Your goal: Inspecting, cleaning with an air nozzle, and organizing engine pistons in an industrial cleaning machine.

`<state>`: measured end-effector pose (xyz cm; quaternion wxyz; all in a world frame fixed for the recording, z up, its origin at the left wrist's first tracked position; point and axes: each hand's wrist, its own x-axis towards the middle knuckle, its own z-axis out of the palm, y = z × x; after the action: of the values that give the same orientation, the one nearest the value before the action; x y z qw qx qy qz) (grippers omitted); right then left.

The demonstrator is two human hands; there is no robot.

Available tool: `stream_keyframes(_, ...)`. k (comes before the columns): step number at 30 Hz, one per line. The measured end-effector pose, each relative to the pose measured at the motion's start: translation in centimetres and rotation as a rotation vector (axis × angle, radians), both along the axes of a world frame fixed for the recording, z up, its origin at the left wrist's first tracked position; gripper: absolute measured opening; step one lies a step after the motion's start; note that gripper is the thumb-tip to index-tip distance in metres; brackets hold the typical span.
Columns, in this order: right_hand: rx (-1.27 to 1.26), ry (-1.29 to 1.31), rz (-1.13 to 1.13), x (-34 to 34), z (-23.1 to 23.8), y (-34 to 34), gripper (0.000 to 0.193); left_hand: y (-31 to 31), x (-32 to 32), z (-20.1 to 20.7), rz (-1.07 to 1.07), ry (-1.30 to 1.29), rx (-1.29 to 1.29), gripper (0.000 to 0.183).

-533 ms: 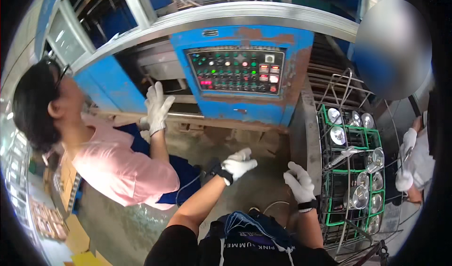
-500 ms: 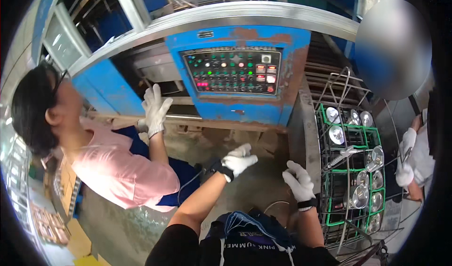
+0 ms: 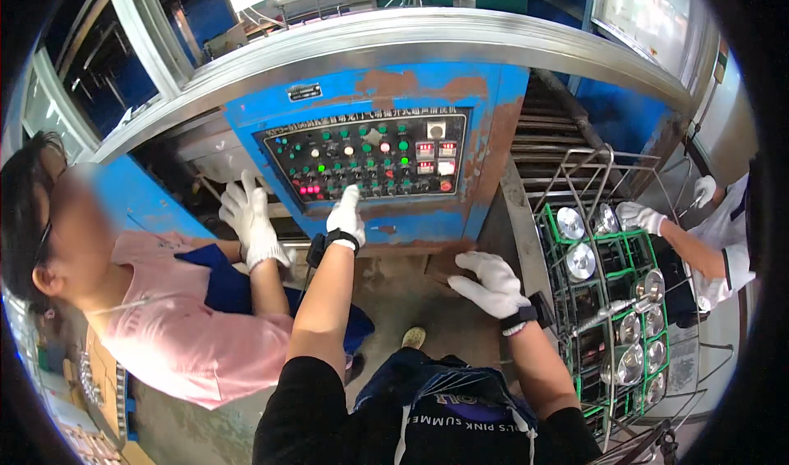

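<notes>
My left hand (image 3: 346,217), in a white glove with a black wrist strap, reaches the lower row of switches on a dark control panel (image 3: 370,147). Its fingers are drawn together, the foremost tip over the switches; whether they pinch one is hidden. The panel, with green, white and red buttons and lit red displays, sits in a blue machine (image 3: 362,87) with rust patches. My right hand (image 3: 491,284), also gloved, is open and holds nothing, thumb apart from fingers. It hovers left of a wire rack (image 3: 608,157) with green dividers holding several shiny round metal parts (image 3: 580,261).
At left, close to my left arm, stands a person in a pink shirt (image 3: 181,325), a gloved hand (image 3: 251,222) raised before the machine. Another person's gloved hand (image 3: 641,217) touches the rack's far right. A metal ledge (image 3: 526,226) runs between machine and rack.
My left hand has moved up and left onto the panel's lower switches. My right hand has shifted up and left. The co-worker at right has brought a hand onto the rack.
</notes>
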<state>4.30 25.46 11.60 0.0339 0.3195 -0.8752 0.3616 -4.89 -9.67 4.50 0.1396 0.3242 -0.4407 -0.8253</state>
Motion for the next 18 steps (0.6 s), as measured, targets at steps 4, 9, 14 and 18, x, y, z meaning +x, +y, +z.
stream_keyframes(4, 0.152, 0.050, 0.094, -7.3, 2.0, -6.9, 0.057, -4.7, -5.3, -0.1, 0.167, 0.189, 0.103, 0.065)
stream_keyframes(9, 0.280, 0.020, 0.173, -16.5, 2.5, -16.1, 0.048, -8.3, -9.7, -0.2, 0.313, 0.103, 0.195, 0.065)
stream_keyframes(14, 0.262, 0.119, 0.171, -23.4, -0.7, -22.5, 0.032, -8.9, -11.8, 1.7, 0.156, 0.165, 0.407, 0.087)
stream_keyframes(18, 0.141, 0.083, 0.132, -27.2, -3.9, -25.6, 0.028, -8.8, -11.3, 3.9, 0.039, 0.250, 0.488, 0.080)
